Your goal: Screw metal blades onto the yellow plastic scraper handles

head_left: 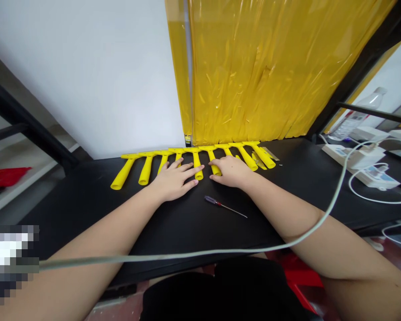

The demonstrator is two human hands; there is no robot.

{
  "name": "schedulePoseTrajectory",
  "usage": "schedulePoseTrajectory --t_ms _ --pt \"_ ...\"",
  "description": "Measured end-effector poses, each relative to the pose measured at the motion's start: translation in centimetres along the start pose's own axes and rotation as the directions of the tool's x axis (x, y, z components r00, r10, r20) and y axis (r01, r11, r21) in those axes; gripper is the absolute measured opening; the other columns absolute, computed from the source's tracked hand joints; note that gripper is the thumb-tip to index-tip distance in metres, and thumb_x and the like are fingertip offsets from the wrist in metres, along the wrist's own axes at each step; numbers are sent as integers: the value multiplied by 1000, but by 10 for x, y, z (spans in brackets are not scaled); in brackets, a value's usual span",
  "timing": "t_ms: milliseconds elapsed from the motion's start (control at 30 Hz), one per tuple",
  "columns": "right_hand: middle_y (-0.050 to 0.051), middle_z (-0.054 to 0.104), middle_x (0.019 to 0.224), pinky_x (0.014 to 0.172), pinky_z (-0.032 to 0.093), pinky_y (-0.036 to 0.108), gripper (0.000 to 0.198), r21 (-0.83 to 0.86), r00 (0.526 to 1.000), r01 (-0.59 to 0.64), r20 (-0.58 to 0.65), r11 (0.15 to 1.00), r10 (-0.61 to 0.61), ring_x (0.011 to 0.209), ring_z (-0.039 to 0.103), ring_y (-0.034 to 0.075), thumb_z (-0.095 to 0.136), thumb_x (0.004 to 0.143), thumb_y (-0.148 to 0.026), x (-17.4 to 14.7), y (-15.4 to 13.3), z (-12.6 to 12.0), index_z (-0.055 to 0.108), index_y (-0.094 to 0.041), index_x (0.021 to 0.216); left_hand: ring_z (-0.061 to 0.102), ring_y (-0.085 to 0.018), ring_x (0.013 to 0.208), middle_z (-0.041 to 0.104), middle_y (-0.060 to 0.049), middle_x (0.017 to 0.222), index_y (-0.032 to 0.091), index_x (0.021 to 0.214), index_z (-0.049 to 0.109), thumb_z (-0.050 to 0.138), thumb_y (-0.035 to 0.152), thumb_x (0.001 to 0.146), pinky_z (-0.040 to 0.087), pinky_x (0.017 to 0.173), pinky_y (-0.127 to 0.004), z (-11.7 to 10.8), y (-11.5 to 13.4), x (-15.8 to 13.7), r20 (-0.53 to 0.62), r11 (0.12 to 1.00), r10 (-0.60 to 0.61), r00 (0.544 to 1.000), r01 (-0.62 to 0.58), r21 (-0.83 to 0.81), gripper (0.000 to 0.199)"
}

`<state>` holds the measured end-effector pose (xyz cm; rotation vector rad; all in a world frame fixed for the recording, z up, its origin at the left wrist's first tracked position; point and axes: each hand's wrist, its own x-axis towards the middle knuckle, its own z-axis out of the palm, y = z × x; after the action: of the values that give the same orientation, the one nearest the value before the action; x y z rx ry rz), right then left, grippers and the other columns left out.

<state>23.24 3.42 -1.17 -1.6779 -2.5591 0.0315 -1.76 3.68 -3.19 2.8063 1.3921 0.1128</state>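
Note:
A row of yellow T-shaped scrapers [146, 171] lies on the black tabletop, with heads toward the back and hollow round handles pointing at me. My left hand [175, 180] rests spread over the middle of the row, its fingers apart and partly covering several handles. Its fingertips reach the handle of one scraper [197, 165]. Just right of that, the thumb and fingers of my right hand [232, 171] curl about the handle end of another scraper [215, 168]. Between my forearms lies a small screwdriver [223, 206] with a dark translucent handle and thin metal shaft.
A pale cable [194, 255] hangs across the front, over both forearms. White power strips [364, 165] with cords and a plastic bottle [359, 113] stand at right. Behind the row are a white panel [120, 80] and yellow film sheeting [270, 67]. Black frame posts [30, 120] flank the table.

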Motion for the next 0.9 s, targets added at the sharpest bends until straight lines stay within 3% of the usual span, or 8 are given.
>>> schedulePoseTrajectory --t_ms 333,500,600,700,800,900 --pt "16 73 131 100 55 47 55 70 998 -18 -51 997 22 122 68 37 66 95 -44 0 -2 1 67 -21 145 26 -45 158 49 -4 164 46 164 34 35 63 106 27 119 -72 -1 2 0 13 1000 -11 1000 11 13 60" --pt "10 80 107 91 56 36 42 268 977 14 -208 963 44 100 74 27 70 91 -39 -2 -3 -2 76 -19 128 27 -44 158 51 -6 163 42 163 40 40 63 105 31 120 -66 3 -2 0 -6 1000 -6 1000 6 5 61" --pt "7 80 94 83 57 32 33 375 924 62 -372 925 89 86 74 23 69 92 -36 -3 -2 -2 78 -18 118 31 -44 156 54 -6 160 42 160 44 42 60 106 18 122 -73 4 -1 -1 -67 999 23 998 -20 51 57" --pt "6 79 88 79 57 32 28 457 857 96 -489 884 160 77 73 21 67 92 -36 -3 0 -1 77 -17 110 44 -36 150 63 -7 150 38 156 51 45 53 106 10 127 -68 -2 5 -3 -182 996 71 981 -61 64 52" --pt "5 77 85 74 59 32 25 531 803 148 -557 834 213 68 70 19 67 91 -37 -4 2 0 74 -18 105 55 -32 138 69 -9 139 28 144 64 47 48 106 18 127 -60 -12 15 -6 -284 995 95 954 -95 13 46" --pt "8 78 92 71 60 32 30 528 753 275 -638 804 161 67 69 18 66 92 -42 -11 3 -3 72 -17 107 60 -32 129 72 -11 131 21 128 72 47 45 106 32 122 -58 -16 22 -9 -358 980 62 932 -126 -157 41"
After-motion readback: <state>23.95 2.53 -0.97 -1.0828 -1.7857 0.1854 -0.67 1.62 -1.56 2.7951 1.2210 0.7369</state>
